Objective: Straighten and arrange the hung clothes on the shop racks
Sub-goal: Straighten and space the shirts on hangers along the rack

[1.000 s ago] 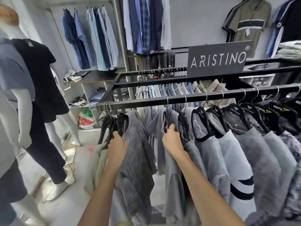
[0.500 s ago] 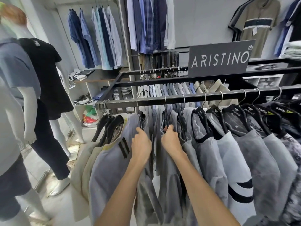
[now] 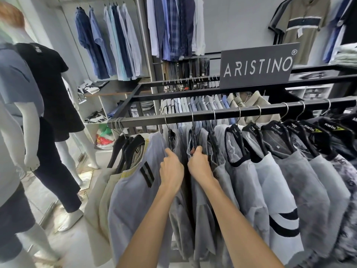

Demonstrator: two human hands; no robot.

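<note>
A black metal rail crosses the view and carries several grey and white T-shirts on black hangers. My left hand grips the shoulder of a grey shirt hung near the rail's left part. My right hand is closed on the neighbouring grey shirt's hanger, just to the right. The two hands almost touch. Left of them hangs a pale grey shirt with a black stripe and a bunch of cream garments. To the right the shirts hang evenly spaced.
Two mannequins stand on the floor at the left. A grey ARISTINO sign sits on the rack's upper bar. A second rail of shirts runs behind. Blue shirts hang on the back wall above shelves.
My left hand left the far-left bunch and moved right, bringing a grey shirt up beside my right hand. The gap between the hands has closed. My right hand has barely moved.
</note>
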